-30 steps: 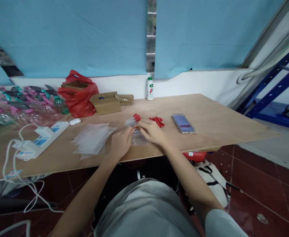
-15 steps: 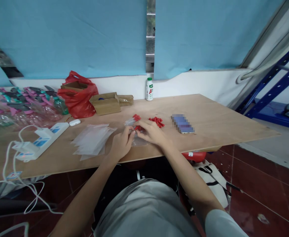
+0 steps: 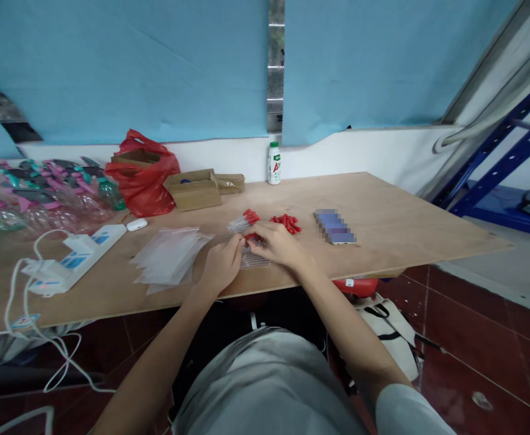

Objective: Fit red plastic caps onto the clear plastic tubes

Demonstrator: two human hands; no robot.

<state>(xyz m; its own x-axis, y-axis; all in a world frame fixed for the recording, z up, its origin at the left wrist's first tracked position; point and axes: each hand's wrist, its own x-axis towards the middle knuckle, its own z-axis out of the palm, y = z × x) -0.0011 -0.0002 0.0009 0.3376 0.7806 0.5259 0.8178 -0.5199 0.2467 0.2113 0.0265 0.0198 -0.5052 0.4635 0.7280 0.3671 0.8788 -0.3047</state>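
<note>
- Between nine and ten o'clock, reckoned from where our hands meet with twelve straight ahead, clear pink and green spray bottles (image 3: 43,199) crowd the table (image 3: 410,223).
- At nine o'clock, we have a white power strip (image 3: 77,258) with plugs in it; a small white case (image 3: 137,225) lies just beyond its far end.
- Toward ten, a red bag (image 3: 145,187) stands with a carton (image 3: 129,157) showing in its mouth.
- Near nine, closer in, flat clear bags (image 3: 168,257) lie in a fanned stack.
- Between ten and eleven, we find an open cardboard box (image 3: 195,192).
- At the centre, our left hand (image 3: 221,266) has bent fingers, their tips beside a red bit (image 3: 249,237).
- Just toward twelve lies a bundle of red-tipped sticks (image 3: 238,223); toward six, a row of clear sticks (image 3: 255,260) lies partly under our right hand (image 3: 276,243).
- That hand arches over, fingers curled; whether either hand grips the red bit, we cannot tell.
- Between twelve and one, a white bottle (image 3: 274,168) stands upright by the wall.
- Between two and three, just past our right knuckles, is a heap of red pieces (image 3: 287,223).
- At three, a phone (image 3: 335,227) lies flat, its screen blurred.
</note>
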